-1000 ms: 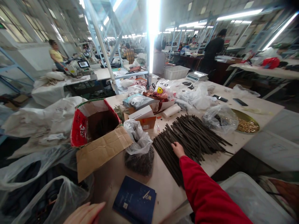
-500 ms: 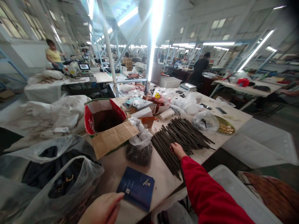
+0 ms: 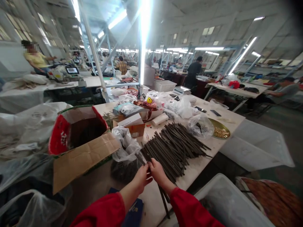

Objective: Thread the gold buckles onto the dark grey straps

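My left hand and my right hand meet over the near edge of a pile of dark strips. Between their fingertips they pinch a dark strip, whose end sticks out up and to the left. How many strips are in the fingers is hard to make out. Other strip ends hang below my right wrist, over the table edge. Partly covered by my left forearm lies a dark blue booklet. A plastic bag of dark small pieces sits left of my left hand.
A red cardboard box with its flap open stands at left. Clear plastic bags, a round dish of gold-coloured pieces and a phone lie farther back. White bins flank the table's right edge. Several people work beyond.
My right hand has come left and nearer from the pile, now with a strip in it. My left hand has moved up from the booklet to meet it. The view has shifted.
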`<state>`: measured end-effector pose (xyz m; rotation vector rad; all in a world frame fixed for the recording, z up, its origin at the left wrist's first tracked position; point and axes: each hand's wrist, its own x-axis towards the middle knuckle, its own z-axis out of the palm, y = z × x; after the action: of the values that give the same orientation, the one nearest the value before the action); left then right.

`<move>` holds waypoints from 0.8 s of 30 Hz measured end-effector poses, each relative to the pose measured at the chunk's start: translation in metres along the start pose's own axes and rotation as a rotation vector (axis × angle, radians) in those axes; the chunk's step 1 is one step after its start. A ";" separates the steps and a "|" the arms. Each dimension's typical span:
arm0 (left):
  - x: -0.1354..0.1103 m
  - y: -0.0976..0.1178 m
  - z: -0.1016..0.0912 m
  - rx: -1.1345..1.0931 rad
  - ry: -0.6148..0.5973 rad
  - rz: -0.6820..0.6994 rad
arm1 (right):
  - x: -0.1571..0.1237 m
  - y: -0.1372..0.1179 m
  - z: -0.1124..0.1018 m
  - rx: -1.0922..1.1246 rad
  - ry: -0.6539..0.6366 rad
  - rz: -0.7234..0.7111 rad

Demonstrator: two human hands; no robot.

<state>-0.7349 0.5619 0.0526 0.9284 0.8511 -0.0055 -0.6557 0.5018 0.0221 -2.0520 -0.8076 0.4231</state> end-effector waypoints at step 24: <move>0.149 -0.030 0.007 -0.035 0.274 -0.331 | 0.166 0.140 -0.039 -0.750 -0.112 0.066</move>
<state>-0.6394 0.5892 -0.0625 0.7561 1.2492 -0.1515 -0.4576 0.5332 -0.0707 -2.7693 -1.0792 0.2931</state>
